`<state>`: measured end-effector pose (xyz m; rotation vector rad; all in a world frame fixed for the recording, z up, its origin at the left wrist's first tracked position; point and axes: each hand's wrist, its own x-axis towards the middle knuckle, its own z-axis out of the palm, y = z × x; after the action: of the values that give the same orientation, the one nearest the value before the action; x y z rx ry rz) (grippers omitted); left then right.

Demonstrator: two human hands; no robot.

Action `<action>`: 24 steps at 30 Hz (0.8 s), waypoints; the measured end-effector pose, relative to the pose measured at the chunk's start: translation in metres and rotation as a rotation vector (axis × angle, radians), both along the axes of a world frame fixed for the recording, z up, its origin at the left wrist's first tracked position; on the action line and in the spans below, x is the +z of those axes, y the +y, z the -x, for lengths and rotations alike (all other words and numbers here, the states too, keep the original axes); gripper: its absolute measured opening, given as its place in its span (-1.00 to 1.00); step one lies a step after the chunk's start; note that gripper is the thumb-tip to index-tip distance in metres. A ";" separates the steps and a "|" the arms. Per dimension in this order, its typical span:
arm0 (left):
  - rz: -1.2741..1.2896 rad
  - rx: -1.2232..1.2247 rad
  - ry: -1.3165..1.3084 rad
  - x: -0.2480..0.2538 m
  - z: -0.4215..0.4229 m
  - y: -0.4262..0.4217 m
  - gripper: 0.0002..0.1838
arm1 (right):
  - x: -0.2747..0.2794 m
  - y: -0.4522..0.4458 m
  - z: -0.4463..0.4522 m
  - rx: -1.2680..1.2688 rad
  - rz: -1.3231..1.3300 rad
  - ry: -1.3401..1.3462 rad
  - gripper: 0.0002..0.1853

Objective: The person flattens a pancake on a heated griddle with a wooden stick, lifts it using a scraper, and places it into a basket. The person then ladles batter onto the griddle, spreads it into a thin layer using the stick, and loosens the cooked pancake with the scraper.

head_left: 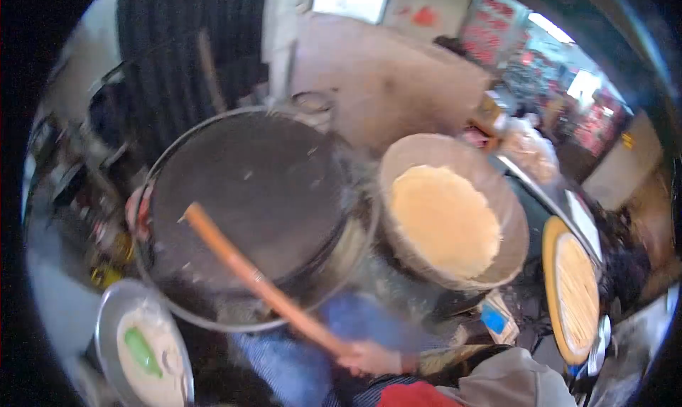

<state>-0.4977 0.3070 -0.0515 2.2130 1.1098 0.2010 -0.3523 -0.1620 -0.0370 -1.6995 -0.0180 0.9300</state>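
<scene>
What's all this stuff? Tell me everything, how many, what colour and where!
Griddle: one, dark, left of centre
Wooden stick: one, orange-brown, over the griddle
Deep bowl: one, brown, right of griddle
Flat round food: one, pale yellow, in deep bowl
Metal bowl: one, silver, bottom left
Creamy mixture: one pool, cream, in metal bowl
Scoop-like thing: one, green, on the mixture
Round board: one, yellow-rimmed, far right
Plastic bag: one, clear, behind deep bowl
Ridged sheet: one, black, top left
Background clutter: too blurry to count
Sleeve: one, grey, bottom right
Right hand: one, bottom centre, round the stick
</scene>
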 end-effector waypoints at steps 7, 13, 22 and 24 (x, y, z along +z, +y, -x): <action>0.991 0.388 -0.212 -0.002 -0.005 0.016 -0.82 | 0.005 -0.009 -0.014 -0.149 0.169 -0.097 -0.79; 0.934 0.232 -0.343 -0.006 -0.022 0.046 -0.76 | 0.000 0.020 0.001 -0.212 0.020 -0.062 -0.79; -0.152 -0.055 0.505 -0.085 -0.085 0.165 -0.30 | -0.011 -0.003 -0.011 -0.169 0.277 -0.139 -0.91; -0.085 0.009 0.550 -0.077 -0.082 0.154 -0.32 | -0.026 -0.024 -0.012 -0.115 0.270 -0.288 -0.90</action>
<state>-0.4155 0.4608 -0.1289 2.4086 1.4135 -0.3888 -0.3399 -0.1859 -0.0633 -2.0518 0.0146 0.6166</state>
